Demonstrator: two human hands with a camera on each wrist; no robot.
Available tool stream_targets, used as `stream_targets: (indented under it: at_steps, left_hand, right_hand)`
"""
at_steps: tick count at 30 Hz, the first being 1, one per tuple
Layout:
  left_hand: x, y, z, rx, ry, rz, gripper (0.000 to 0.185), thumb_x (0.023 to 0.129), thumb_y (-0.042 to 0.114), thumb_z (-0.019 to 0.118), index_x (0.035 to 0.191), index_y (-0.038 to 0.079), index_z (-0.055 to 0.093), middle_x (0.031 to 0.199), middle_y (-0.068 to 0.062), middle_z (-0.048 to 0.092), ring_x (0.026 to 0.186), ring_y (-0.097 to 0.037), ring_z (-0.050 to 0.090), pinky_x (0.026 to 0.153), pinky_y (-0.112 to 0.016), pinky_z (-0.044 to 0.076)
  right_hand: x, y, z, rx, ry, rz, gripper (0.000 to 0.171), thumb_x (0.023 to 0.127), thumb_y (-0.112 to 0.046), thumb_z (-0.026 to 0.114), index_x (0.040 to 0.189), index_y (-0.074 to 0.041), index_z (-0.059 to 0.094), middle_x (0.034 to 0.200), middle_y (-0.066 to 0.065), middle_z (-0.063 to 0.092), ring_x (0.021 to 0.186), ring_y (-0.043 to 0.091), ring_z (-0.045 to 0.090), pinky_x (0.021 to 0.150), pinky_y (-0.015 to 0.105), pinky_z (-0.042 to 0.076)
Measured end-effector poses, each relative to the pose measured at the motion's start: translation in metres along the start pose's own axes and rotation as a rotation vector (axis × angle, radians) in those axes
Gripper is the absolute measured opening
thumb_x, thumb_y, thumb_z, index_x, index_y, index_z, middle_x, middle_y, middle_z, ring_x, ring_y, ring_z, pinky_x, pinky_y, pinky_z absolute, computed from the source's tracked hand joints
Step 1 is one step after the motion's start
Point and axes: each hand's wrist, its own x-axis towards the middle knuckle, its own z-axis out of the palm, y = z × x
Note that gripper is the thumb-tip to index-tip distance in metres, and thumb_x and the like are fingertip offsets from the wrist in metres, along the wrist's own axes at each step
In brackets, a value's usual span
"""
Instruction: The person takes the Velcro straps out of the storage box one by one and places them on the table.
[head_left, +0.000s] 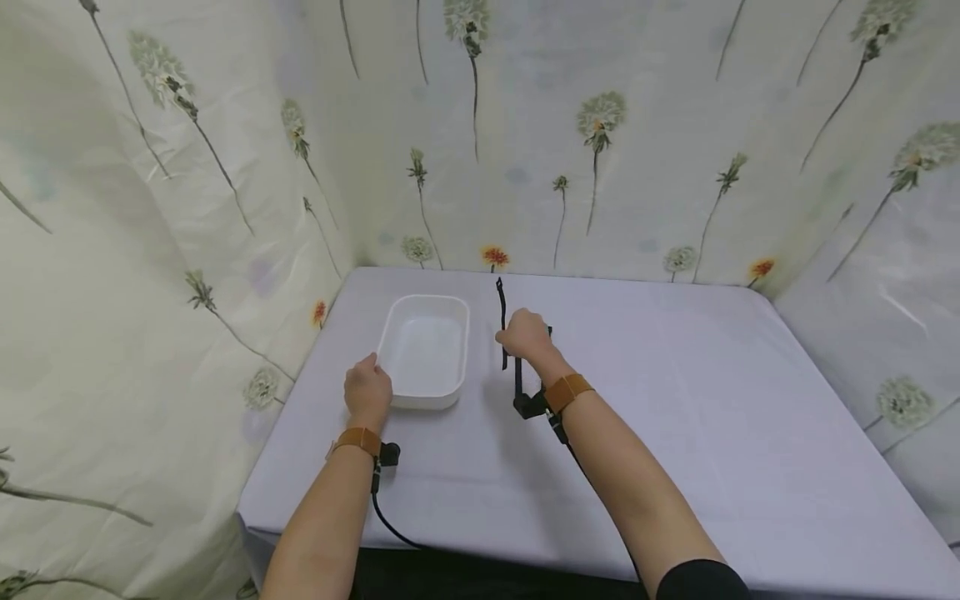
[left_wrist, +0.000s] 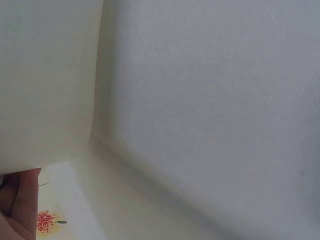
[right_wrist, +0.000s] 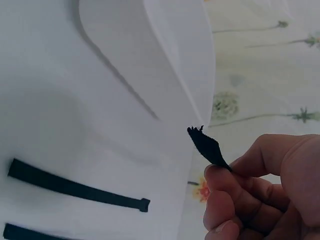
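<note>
A white rectangular tray [head_left: 425, 346] stands at the left of the table. My left hand [head_left: 367, 390] holds its near left side, and in the left wrist view some fingers [left_wrist: 22, 205] show beyond the tray wall. Over the table to the tray's right, my right hand [head_left: 527, 335] pinches a black fabric strip [right_wrist: 207, 147] between thumb and forefinger; its frayed end sticks out past the fingertips. Below the hand in the right wrist view, a second black strip [right_wrist: 75, 186] with a small tab at one end lies on the cloth. Part of another strip [right_wrist: 30, 233] shows at the frame's corner.
A white cloth [head_left: 675, 433] covers the table. Flower-printed sheets [head_left: 660, 125] close it in at the back and sides. Each wrist wears a brown band with a small black camera [head_left: 389, 454], and black cables run from these along the arms.
</note>
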Motion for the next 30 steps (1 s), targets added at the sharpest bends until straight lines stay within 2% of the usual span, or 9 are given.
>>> stream_targets:
  at_steps: [7, 11, 14, 17, 20, 30]
  left_hand:
    - [-0.001, -0.004, 0.000, 0.007, 0.009, 0.006, 0.034, 0.099, 0.001, 0.053, 0.132, -0.006, 0.061, 0.130, -0.027, 0.063, 0.123, -0.040, 0.062, 0.102, -0.048, 0.052]
    - [-0.003, -0.003, -0.001, 0.005, 0.014, 0.015, 0.034, 0.099, 0.001, 0.053, 0.131, -0.007, 0.061, 0.129, -0.027, 0.064, 0.121, -0.041, 0.063, 0.101, -0.049, 0.053]
    - [-0.004, -0.003, -0.002, 0.011, 0.012, 0.013, 0.034, 0.099, 0.001, 0.052, 0.131, -0.007, 0.061, 0.130, -0.027, 0.063, 0.121, -0.041, 0.063, 0.101, -0.048, 0.053]
    - [-0.004, -0.002, -0.001, 0.011, 0.013, 0.011, 0.034, 0.100, 0.001, 0.053, 0.132, -0.007, 0.060, 0.131, -0.027, 0.063, 0.123, -0.040, 0.062, 0.101, -0.047, 0.052]
    - [-0.004, -0.001, -0.002, 0.005, 0.017, 0.013, 0.034, 0.100, 0.002, 0.053, 0.132, -0.007, 0.060, 0.131, -0.027, 0.063, 0.123, -0.039, 0.062, 0.102, -0.046, 0.052]
    - [-0.006, 0.002, -0.003, -0.009, 0.018, 0.017, 0.033, 0.099, 0.001, 0.052, 0.131, -0.008, 0.060, 0.131, -0.027, 0.062, 0.123, -0.040, 0.062, 0.102, -0.048, 0.052]
  right_hand:
    - [-0.002, 0.031, -0.010, 0.022, 0.007, 0.031, 0.042, 0.092, -0.017, 0.058, 0.052, -0.014, 0.047, 0.049, -0.002, 0.051, 0.044, 0.011, 0.042, 0.044, 0.023, 0.037]
    - [-0.002, 0.051, -0.013, 0.032, 0.005, 0.059, 0.044, 0.093, -0.017, 0.056, 0.051, -0.015, 0.044, 0.048, -0.003, 0.045, 0.045, 0.010, 0.039, 0.045, 0.023, 0.037]
    - [-0.004, 0.067, -0.014, 0.053, 0.005, 0.080, 0.042, 0.093, -0.016, 0.055, 0.051, -0.012, 0.050, 0.050, 0.000, 0.052, 0.047, 0.012, 0.044, 0.047, 0.024, 0.039]
    - [-0.007, 0.082, -0.015, 0.078, 0.015, 0.092, 0.040, 0.094, -0.017, 0.055, 0.056, -0.007, 0.061, 0.060, 0.006, 0.067, 0.054, 0.015, 0.053, 0.051, 0.026, 0.043]
    - [-0.011, 0.095, -0.015, 0.100, 0.034, 0.109, 0.037, 0.094, -0.016, 0.054, 0.061, -0.005, 0.067, 0.068, 0.009, 0.071, 0.061, 0.018, 0.056, 0.054, 0.028, 0.043]
    - [-0.018, 0.134, -0.007, 0.186, 0.007, 0.208, 0.037, 0.094, -0.013, 0.052, 0.065, -0.002, 0.071, 0.056, 0.003, 0.061, 0.059, 0.018, 0.052, 0.054, 0.028, 0.040]
